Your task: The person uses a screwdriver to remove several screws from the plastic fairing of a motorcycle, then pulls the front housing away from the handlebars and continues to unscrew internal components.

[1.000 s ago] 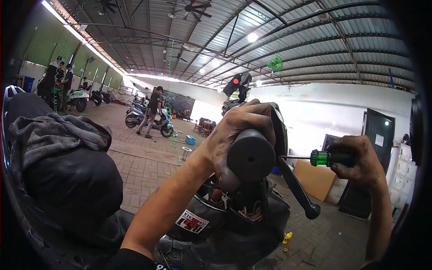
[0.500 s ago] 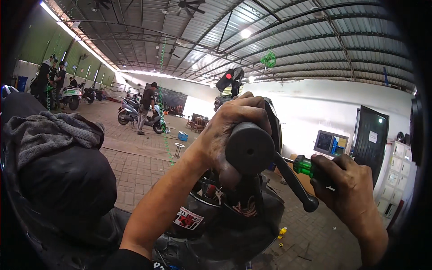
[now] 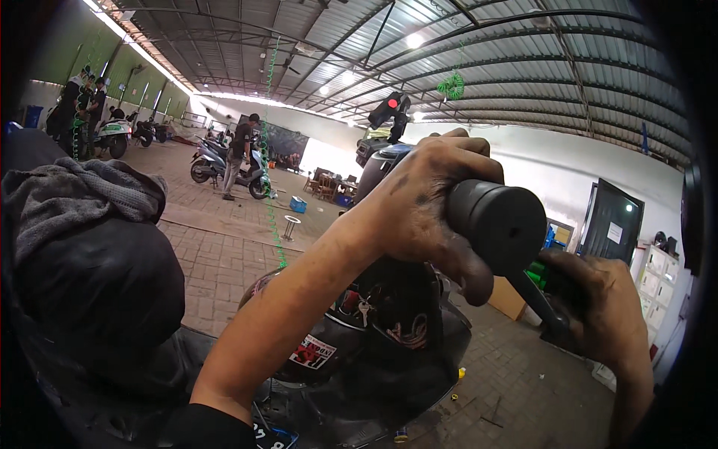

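My left hand (image 3: 430, 198) is wrapped round the black rubber handlebar grip (image 3: 514, 224) of a dark scooter (image 3: 366, 396). The grip's round end faces me. Just below it, the black brake lever (image 3: 531, 292) slants down toward my right hand (image 3: 602, 299). That hand is closed round a screwdriver (image 3: 535, 275) with a green handle, partly hidden behind the grip and lever. Its tip does not show. Both hands carry dark smudges. Under my left forearm, a key (image 3: 364, 310) hangs by the scooter's front panel.
A grey cloth (image 3: 90, 198) lies over a black rounded form at left. Beyond, a person (image 3: 238, 153) stands beside a light scooter (image 3: 209, 166); others gather far left. A coiled green hose (image 3: 271, 150) hangs down. A cardboard box (image 3: 508, 298) and white lockers (image 3: 652, 277) stand right.
The handlebar grip has swung to the right, with my left hand still round it. My right hand has shifted slightly right, and the screwdriver is now more hidden behind the grip and lever.
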{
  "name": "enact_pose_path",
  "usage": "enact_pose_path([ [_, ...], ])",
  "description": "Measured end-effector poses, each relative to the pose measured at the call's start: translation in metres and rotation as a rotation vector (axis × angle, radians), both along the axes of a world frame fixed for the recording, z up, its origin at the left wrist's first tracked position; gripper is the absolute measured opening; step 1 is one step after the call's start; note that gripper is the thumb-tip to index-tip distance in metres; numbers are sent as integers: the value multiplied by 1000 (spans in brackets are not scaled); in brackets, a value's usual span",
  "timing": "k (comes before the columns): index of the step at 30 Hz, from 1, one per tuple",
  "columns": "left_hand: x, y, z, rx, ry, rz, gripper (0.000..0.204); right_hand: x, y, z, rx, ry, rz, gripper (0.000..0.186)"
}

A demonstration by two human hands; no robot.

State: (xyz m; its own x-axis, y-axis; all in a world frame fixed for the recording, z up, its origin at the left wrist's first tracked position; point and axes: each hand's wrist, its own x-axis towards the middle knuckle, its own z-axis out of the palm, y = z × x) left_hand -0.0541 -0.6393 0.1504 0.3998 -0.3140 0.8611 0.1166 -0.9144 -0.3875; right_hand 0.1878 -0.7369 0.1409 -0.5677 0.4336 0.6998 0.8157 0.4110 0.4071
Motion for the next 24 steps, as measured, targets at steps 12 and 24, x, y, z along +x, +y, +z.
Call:
enact_pose_path([
  [12, 3, 5, 1, 46, -72, 28, 76, -7, -6, -21, 318, -139, -206, 35],
  [24, -2, -5, -4, 38, -31, -29, 50, -12, -9, -31, 255, -82, -195, 41],
])
